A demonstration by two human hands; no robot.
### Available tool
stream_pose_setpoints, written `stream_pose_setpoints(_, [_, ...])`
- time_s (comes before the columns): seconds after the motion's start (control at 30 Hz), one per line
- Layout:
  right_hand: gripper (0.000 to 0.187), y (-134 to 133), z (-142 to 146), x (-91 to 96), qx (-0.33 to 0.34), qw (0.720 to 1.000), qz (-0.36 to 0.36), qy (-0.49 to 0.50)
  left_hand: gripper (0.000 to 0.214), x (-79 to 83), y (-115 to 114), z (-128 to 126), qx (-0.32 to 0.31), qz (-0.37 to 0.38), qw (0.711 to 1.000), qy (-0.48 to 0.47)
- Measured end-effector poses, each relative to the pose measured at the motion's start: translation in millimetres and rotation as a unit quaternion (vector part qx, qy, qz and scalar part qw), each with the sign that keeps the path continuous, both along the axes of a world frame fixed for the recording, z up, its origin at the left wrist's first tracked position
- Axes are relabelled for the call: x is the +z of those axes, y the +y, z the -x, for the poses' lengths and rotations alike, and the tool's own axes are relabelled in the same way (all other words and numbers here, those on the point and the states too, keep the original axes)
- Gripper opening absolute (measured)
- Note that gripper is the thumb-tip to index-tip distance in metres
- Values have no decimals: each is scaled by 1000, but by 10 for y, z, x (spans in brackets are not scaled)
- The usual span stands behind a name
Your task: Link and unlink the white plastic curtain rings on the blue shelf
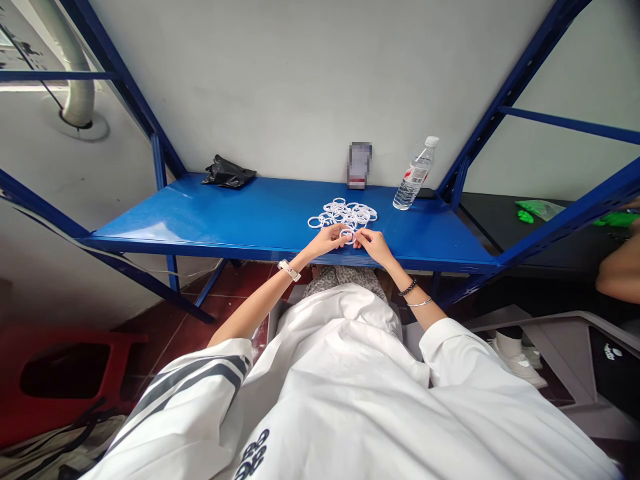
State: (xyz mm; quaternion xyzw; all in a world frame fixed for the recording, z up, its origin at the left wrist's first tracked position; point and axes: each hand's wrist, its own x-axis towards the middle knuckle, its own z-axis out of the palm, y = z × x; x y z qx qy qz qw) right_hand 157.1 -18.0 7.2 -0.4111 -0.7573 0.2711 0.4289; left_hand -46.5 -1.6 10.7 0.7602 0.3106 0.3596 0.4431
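Observation:
Near the front edge of the blue table, a thin white ring (347, 233) sits between my two hands. My left hand (327, 241) pinches the ring's left side between thumb and fingers. On its right side, the closed fingertips of my right hand (374, 245) meet the ring. Just beyond my fingers lies a loose pile of similar white rings (345, 212), overlapping one another; their material is too small to make out.
The blue table (225, 220) has a shelf frame at both sides. A crumpled black bag (229, 172) lies at back left. A phone (359, 167) leans on the wall, left of a water bottle (415, 175). Another person's arm (620, 270) shows at far right.

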Motion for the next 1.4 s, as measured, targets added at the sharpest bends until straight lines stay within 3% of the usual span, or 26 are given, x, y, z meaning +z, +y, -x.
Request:
stream_pose_setpoints(0.33, [61, 21, -8, -23, -3, 1000, -9, -11, 52, 56, -48, 11, -23, -21, 999, 13])
stream_pose_setpoints(1.0, [66, -7, 10, 22, -16, 1000, -12, -15, 47, 12, -24, -7, -11, -26, 1000, 3])
stream_pose_setpoints(1.4, [49, -6, 3, -8, 3, 1000, 13, 13, 45, 131, -103, -3, -9, -42, 998, 37])
